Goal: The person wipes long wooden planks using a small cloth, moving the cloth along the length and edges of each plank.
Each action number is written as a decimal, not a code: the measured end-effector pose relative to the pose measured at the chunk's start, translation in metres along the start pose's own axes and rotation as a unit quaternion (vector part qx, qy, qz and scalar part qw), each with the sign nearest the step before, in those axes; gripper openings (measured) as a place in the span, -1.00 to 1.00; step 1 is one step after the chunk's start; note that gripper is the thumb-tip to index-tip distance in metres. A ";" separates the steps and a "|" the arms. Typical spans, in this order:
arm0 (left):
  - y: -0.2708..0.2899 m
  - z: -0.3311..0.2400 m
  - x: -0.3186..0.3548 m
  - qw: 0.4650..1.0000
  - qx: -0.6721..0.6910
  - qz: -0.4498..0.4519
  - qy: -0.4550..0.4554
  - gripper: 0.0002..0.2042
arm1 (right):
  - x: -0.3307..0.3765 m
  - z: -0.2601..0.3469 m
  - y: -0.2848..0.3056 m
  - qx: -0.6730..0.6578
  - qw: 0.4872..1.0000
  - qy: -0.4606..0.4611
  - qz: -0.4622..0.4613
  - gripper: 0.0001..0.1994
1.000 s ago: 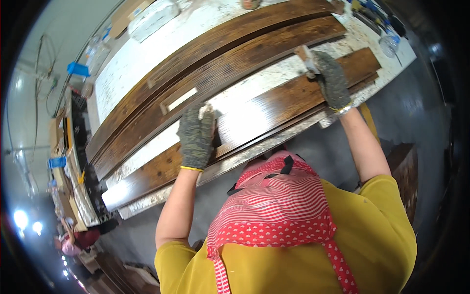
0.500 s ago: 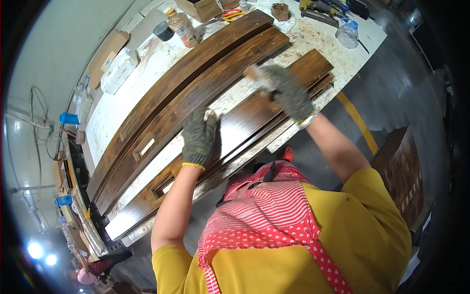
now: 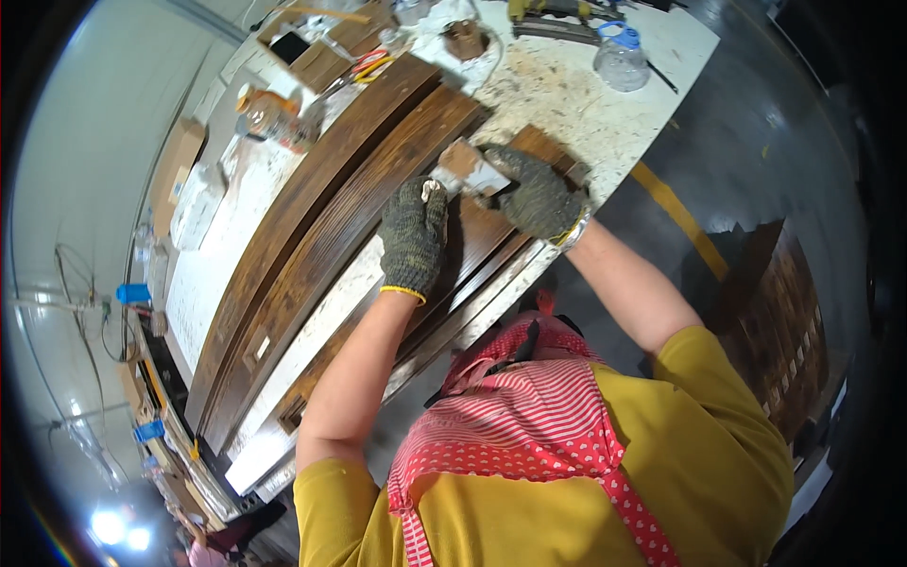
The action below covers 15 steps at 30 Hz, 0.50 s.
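Both my hands wear dark grey-green knit gloves with yellow cuffs. My right hand (image 3: 539, 197) is closed on a small flat block (image 3: 472, 168), part brown and part white, tilted up above a dark brown wooden board (image 3: 484, 227). Close beside it, my left hand (image 3: 414, 238) is closed, with a small whitish crumpled piece (image 3: 432, 190) showing at its fingertips; its kind is unclear. The near board lies under both hands and is partly hidden by them. Two long curved brown boards, an outer one (image 3: 312, 180) and an inner one (image 3: 364, 200), lie beyond it.
The white worktable (image 3: 605, 123) is stained. A clear jug with a blue lid (image 3: 621, 59), scissors (image 3: 371, 66), an orange-capped bottle (image 3: 274, 118) and a cardboard box (image 3: 326, 61) stand on its far part. Dark wooden panels (image 3: 779, 321) stand at right.
My right hand has drawn in toward the left with the block, now tilted up. My left hand has moved right and up, close to it. The whole view has shifted slightly.
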State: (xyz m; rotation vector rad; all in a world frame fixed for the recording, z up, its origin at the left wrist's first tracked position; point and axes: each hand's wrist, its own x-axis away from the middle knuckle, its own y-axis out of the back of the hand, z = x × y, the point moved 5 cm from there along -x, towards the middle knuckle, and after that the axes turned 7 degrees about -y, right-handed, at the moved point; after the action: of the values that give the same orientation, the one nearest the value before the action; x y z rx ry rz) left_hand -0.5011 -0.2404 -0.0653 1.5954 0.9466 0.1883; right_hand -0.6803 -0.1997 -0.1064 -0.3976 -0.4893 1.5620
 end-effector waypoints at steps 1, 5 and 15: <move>-0.006 -0.008 -0.017 0.996 0.058 0.035 0.055 -0.72 | 0.000 -0.001 -0.006 -0.313 0.942 -0.103 0.056 -0.56; -0.076 0.019 -0.071 0.968 0.204 0.143 0.033 -0.59 | 0.011 0.001 -0.002 0.037 0.999 0.016 0.015 -0.60; -0.080 -0.022 -0.183 0.993 -0.050 -0.026 -0.100 -0.66 | 0.062 0.048 -0.021 -0.195 0.900 0.101 0.375 -0.48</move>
State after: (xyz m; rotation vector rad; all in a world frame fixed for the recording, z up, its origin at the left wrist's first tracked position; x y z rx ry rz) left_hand -0.6704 -0.3477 -0.0614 1.4664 0.8091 0.0367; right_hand -0.6914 -0.1411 -0.0521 -1.1518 -0.5158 2.1286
